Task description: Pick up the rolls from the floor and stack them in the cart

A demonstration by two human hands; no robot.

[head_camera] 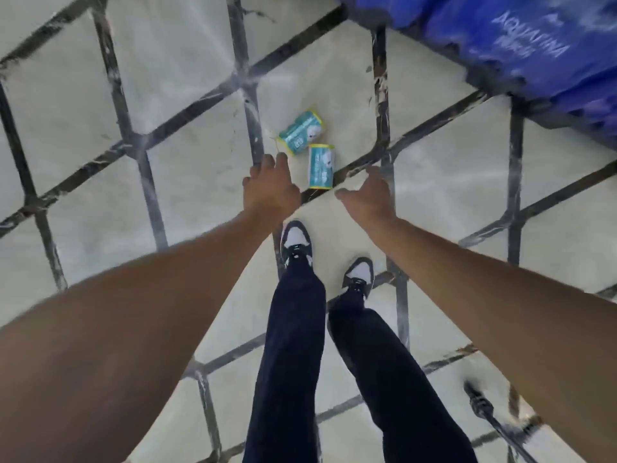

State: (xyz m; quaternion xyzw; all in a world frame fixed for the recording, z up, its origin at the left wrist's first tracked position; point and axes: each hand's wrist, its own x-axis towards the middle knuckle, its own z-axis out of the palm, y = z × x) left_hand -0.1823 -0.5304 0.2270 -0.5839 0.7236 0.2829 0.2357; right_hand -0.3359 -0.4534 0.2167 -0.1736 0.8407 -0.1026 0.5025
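Two wrapped rolls in teal and white packaging with yellow ends lie on the tiled floor. The far roll [301,132] lies tilted, and the near roll [321,166] lies just below and right of it. My left hand [269,187] hangs above the floor just left of the near roll, fingers spread and holding nothing. My right hand [367,195] reaches down to the right of the same roll, open and empty. Neither hand touches a roll. No cart is visible.
Pale floor tiles with dark grout lines fill the view. Blue plastic-wrapped water packs [521,38] sit at the top right. My two feet in black-and-white sneakers [295,240] stand just behind the rolls. A dark object [480,407] lies at the lower right.
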